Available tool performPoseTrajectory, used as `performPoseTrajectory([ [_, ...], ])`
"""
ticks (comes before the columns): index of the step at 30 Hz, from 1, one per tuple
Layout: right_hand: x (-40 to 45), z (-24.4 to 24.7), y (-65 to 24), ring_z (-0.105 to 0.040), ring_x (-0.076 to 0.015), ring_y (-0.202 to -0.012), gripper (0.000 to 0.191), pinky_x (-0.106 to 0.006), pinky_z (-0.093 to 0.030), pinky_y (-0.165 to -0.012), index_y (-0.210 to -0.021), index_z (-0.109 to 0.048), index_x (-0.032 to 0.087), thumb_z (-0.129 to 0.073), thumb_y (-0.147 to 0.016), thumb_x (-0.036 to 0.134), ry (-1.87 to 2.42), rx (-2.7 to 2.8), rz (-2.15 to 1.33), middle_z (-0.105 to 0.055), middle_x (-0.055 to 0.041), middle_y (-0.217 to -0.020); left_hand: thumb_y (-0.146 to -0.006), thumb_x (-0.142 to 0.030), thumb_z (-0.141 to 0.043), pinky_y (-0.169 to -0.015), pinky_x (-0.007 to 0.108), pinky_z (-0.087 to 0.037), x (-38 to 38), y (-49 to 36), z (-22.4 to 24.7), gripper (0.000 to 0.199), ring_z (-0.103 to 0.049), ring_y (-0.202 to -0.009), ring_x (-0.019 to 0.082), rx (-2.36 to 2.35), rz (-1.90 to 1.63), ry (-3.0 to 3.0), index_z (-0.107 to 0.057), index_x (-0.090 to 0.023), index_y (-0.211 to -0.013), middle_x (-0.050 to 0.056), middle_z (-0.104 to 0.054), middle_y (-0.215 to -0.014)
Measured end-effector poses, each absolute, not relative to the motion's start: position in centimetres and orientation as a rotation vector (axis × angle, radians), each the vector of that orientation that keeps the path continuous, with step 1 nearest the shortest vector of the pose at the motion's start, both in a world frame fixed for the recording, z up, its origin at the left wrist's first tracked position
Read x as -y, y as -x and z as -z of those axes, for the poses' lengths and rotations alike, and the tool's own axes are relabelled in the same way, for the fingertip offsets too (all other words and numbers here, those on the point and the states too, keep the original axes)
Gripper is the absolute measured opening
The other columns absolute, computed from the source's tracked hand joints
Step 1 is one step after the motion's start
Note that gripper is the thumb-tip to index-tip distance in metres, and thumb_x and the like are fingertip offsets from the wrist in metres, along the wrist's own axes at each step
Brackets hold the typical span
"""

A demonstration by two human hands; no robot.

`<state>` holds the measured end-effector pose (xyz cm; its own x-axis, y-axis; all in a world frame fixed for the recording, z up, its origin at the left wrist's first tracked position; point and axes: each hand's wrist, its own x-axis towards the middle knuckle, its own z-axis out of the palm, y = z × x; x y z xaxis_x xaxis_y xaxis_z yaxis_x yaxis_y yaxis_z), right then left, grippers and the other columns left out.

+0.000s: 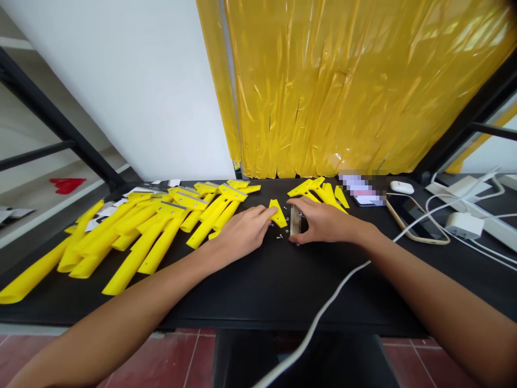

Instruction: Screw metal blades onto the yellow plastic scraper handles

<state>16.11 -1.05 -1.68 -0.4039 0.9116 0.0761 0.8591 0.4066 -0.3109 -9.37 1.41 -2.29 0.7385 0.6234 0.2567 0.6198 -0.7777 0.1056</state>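
Observation:
My left hand (247, 230) is closed on a small yellow plastic scraper plate (278, 214), its fingertips at the plate's left edge. Just to the right, my right hand (323, 220) grips a flat, shiny rectangular metal piece (295, 222) between thumb and fingers, upright on the black table. Tiny screws (280, 236) and nuts lie loose between the two hands. Behind my right hand are several yellow scraper parts (311, 187). To the left lies a heap of yellow scrapers (161, 221) with hollow handles, some with metal blades.
The black table (242, 291) has a phone (418, 218), a white earbud case (402, 187) and a white charger (464, 225) on its right side. A white cable (323, 312) crosses beneath my right forearm. Yellow plastic film (343, 86) covers the back.

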Motion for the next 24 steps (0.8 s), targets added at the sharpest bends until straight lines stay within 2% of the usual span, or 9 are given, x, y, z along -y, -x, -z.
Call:
performPoseTrajectory([
  [5, 1.1, 1.7, -16.0, -0.065, -0.0373, -0.122, 0.098, -0.049, -0.054, -0.101, -0.157, -0.042, 0.015, -0.08, -0.076, 0.054, 1.536, 2.425, -0.317, -0.055, -0.0201, -0.149, -0.108, -0.022, -0.039, -0.094, 0.04, -0.056, -1.5, 9.4, 2.4, 0.036, -0.069, -0.108, 0.026, -1.039, -0.46, -2.917, -0.057, -0.02, -0.14, 0.01, -0.069, -0.122],
  [11, 1.1, 1.9, -16.1, -0.068, -0.0337, -0.117, 0.101, -0.043, -0.055, -0.099, -0.158, -0.039, 0.018, -0.08, -0.074, 0.055, 1.531, 2.401, -0.342, -0.053, -0.0182, -0.148, -0.108, -0.022, -0.04, -0.095, 0.04, -0.056, -1.5, 9.5, 2.4, 0.036, -0.069, -0.109, 0.025, -1.018, -0.483, -2.915, -0.057, -0.02, -0.14, 0.01, -0.069, -0.121],
  [18, 1.2, 1.8, -16.2, -0.07, -0.0346, -0.113, 0.096, -0.045, -0.057, -0.094, -0.158, -0.038, 0.018, -0.077, -0.076, 0.052, 1.515, 2.438, -0.174, -0.052, -0.0175, -0.15, -0.108, -0.022, -0.04, -0.094, 0.041, -0.057, -1.5, 9.5, 2.5, 0.037, -0.07, -0.108, 0.026, -1.024, -0.508, -2.919, -0.058, -0.021, -0.14, 0.01, -0.069, -0.122],
  [24, 1.6, 1.3, -17.3, -0.074, -0.0359, -0.101, 0.099, -0.047, -0.06, -0.084, -0.16, -0.035, 0.018, -0.076, -0.076, 0.052, 1.589, 2.477, 0.0, -0.048, -0.02, -0.153, -0.108, -0.021, -0.041, -0.096, 0.041, -0.057, -1.6, 9.5, 2.5, 0.037, -0.069, -0.111, 0.025, -1.017, -0.522, -2.921, -0.058, -0.021, -0.14, 0.01, -0.068, -0.125],
])
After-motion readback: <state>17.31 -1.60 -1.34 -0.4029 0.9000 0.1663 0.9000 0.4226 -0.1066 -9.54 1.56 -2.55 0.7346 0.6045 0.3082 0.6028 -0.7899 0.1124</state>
